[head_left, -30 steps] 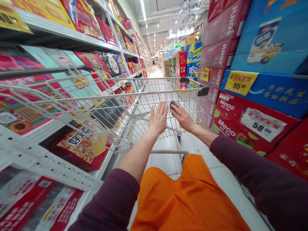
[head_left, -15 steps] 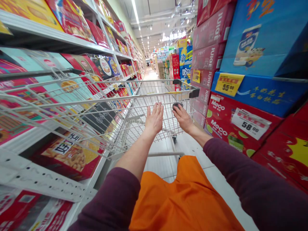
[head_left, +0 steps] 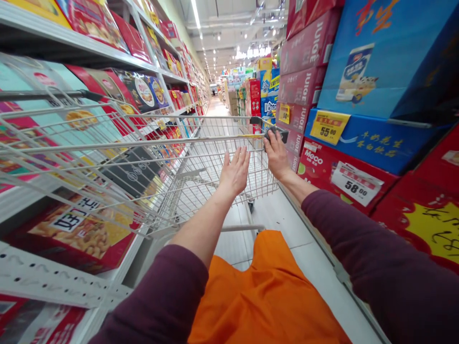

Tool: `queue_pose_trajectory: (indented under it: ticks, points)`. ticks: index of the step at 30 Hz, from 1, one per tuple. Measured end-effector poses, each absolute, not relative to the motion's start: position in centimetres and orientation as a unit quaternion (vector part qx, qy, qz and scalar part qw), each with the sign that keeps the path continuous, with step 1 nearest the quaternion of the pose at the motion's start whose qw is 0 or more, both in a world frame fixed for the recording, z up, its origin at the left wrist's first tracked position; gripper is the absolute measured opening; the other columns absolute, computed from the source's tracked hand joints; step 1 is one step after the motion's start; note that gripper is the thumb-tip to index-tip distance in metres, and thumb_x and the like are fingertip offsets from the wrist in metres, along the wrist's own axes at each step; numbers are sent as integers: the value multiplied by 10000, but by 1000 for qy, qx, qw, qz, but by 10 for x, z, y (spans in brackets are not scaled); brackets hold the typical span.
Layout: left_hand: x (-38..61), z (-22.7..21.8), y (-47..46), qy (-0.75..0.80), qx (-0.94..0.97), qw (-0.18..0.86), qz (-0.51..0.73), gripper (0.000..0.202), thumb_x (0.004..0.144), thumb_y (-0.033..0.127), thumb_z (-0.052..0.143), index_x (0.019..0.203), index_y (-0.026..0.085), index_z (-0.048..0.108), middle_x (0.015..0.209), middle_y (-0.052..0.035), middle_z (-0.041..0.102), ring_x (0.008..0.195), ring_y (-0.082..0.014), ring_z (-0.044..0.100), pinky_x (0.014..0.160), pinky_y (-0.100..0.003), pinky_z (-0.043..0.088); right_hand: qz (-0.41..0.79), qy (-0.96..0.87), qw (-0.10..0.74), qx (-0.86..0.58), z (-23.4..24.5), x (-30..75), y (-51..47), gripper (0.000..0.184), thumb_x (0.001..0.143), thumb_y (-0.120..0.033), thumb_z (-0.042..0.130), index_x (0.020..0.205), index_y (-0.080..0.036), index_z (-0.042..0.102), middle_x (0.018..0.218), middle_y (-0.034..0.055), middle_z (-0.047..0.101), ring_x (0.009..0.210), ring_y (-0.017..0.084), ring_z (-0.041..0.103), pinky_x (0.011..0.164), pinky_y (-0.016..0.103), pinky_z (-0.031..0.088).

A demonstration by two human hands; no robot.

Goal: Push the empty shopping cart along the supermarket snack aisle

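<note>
A wire shopping cart point(head_left: 179, 142) fills the middle of the view, its top rail running across in front of me. My left hand point(head_left: 234, 173) is open, fingers spread, close to the cart's wire basket and holding nothing. My right hand point(head_left: 277, 155) is at the cart's far right corner, its fingers on a small dark grey object point(head_left: 271, 133) beside the rail. What that object is stays unclear. Purple sleeves point(head_left: 376, 253) cover both forearms, and an orange apron point(head_left: 265, 296) hangs below them.
White metal shelves point(head_left: 82, 50) with boxed goods line the left. Stacked red and blue cartons point(head_left: 362, 81) with a yellow price tag point(head_left: 329, 126) stand on the right. A tiled aisle floor point(head_left: 215, 107) runs ahead between them, with more displays far off.
My right hand has risen toward the cart's right corner with the dark object under its fingers. The whole scene has shifted left in view, and the stacked cartons look closer.
</note>
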State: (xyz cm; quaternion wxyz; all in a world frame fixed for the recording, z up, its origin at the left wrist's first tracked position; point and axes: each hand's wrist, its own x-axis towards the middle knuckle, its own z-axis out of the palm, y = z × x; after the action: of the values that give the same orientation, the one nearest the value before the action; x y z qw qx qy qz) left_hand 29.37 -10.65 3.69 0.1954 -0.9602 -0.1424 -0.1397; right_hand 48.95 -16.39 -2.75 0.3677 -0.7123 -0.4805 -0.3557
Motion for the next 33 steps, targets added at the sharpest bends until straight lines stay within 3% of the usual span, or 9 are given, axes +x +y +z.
queue_pose_trajectory:
  ticks: [13, 19, 24, 30, 33]
  points:
    - [281, 27, -94, -189, -953, 211, -107, 670, 816, 75, 362, 1479, 36, 271, 1590, -156, 223, 1484, -263, 168, 1194, -547, 158, -285, -477, 309, -772, -104, 469, -175, 487, 875, 8, 354, 1285, -114, 586, 1438, 174, 493, 1429, 273, 317, 1137, 524, 357]
    - [278, 40, -85, -215, -947, 206, -122, 688, 819, 81, 365, 1492, 29, 231, 1601, -159, 188, 1487, -275, 154, 1198, -546, 137, -332, -451, 359, -746, -63, 479, -171, 632, 846, 3, 315, 1436, -189, 431, 1542, 95, 363, 1479, 243, 181, 1181, 534, 271]
    - [276, 42, -81, -216, -947, 201, -128, 668, 827, 80, 352, 1486, 31, 251, 1593, -165, 209, 1474, -285, 203, 1187, -566, 160, -362, -410, 398, -737, -31, 491, -159, 680, 829, 3, 278, 1481, -181, 336, 1564, 105, 310, 1491, 258, 104, 1163, 592, 254]
    - [273, 30, -83, -205, -949, 197, -140, 658, 827, 76, 355, 1479, 44, 274, 1587, -164, 238, 1481, -276, 180, 1189, -549, 165, -332, -454, 411, -717, -87, 481, -157, 624, 857, -30, 258, 1460, -157, 356, 1579, 147, 260, 1487, 293, 112, 1118, 657, 270]
    - [271, 28, -83, -198, -951, 192, -138, 665, 815, 61, 350, 1476, 55, 279, 1589, -155, 241, 1482, -266, 176, 1189, -550, 155, -328, -456, 385, -732, -117, 475, -162, 587, 883, -39, 221, 1436, -145, 389, 1552, 153, 318, 1479, 295, 157, 1111, 615, 318]
